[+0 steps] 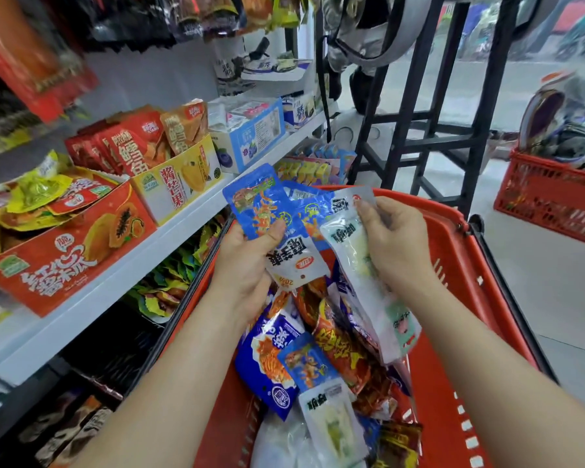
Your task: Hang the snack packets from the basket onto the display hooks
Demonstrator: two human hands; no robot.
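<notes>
Forearms enter from the lower edge. Left hand (pixel 247 265) fingers grip a fan of blue snack packets (pixel 260 204); right hand (pixel 394 238) fingers pinch a white packet (pixel 358 251). Both are above the red basket (pixel 453 265), whose heaped packets partly hide one another. Shelf (pixel 115 265) left; upper hanging goods blurred.
</notes>
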